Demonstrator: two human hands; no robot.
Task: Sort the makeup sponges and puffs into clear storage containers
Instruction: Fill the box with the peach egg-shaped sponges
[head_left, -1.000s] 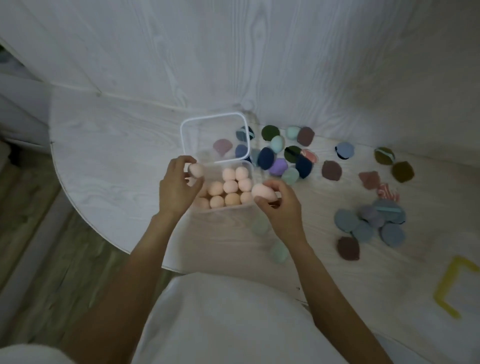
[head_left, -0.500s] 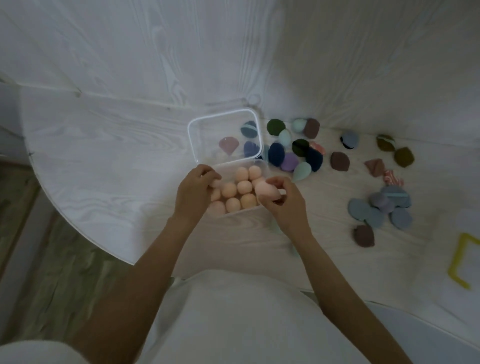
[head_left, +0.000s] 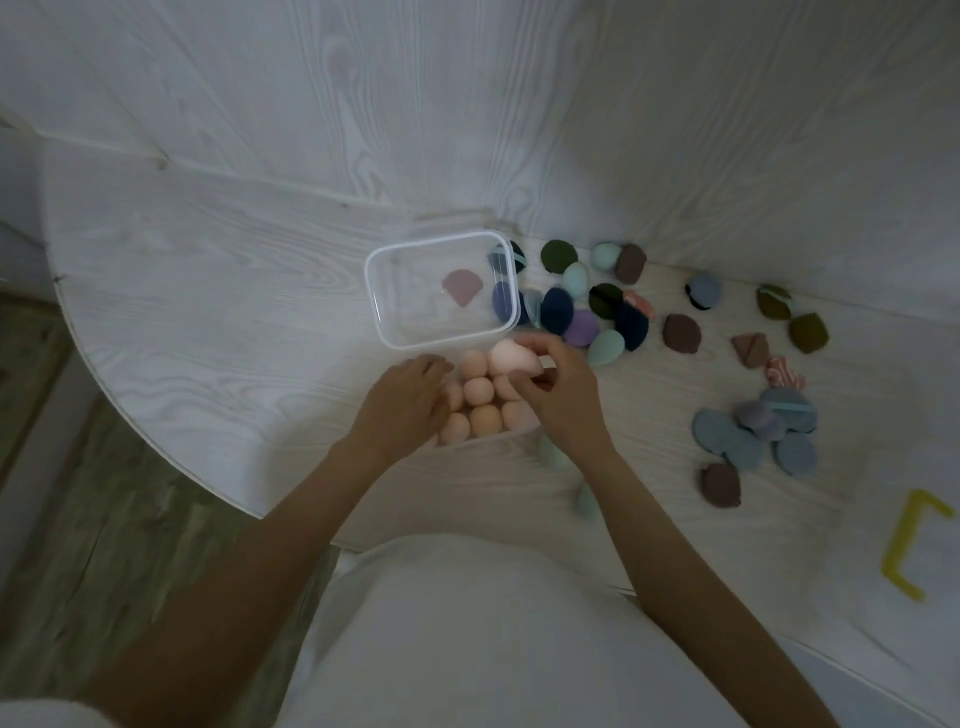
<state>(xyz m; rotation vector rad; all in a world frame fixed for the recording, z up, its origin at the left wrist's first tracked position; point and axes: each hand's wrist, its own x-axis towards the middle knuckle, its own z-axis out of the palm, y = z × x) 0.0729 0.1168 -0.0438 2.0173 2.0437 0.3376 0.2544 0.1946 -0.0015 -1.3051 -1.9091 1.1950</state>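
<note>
I am pinching a peach sponge (head_left: 511, 358) between the thumb and fingertips of my right hand (head_left: 558, 392), just right of the frame's centre, so that grip is closed on it by its rounded end. My left hand (head_left: 402, 402) is resting on the left side of the near container (head_left: 485, 405); its fingers are curled there, but I cannot tell whether they are clamping the wall or merely touching it.

The sponge I judge to be very light and soft, squashing under any hard squeeze and springing back, matte enough not to slip. Taking it across the fat middle with a gentle pinch seems the right hold, and the same should suit the rest.

The near container, in the centre of the frame under my hands, is holding rows of peach sponges (head_left: 478, 391) packed side by side; it looks close to full, with the one in my grip hovering over its far right corner. Just beyond it, toward the upper centre, a second clear container (head_left: 376, 291) with a white rim is standing; a dusty pink puff (head_left: 461, 287) shows in it.

Across the right half of the bench (head_left: 234, 291) unsorted pieces are lying loose: dark blue, green, mint and purple sponges (head_left: 582, 312) crowded beside the far container, brown and olive puffs farther right, and a heap of grey-blue puffs (head_left: 753, 431) at the right edge. A yellow strip (head_left: 906, 543) is lying at lower right.
</note>
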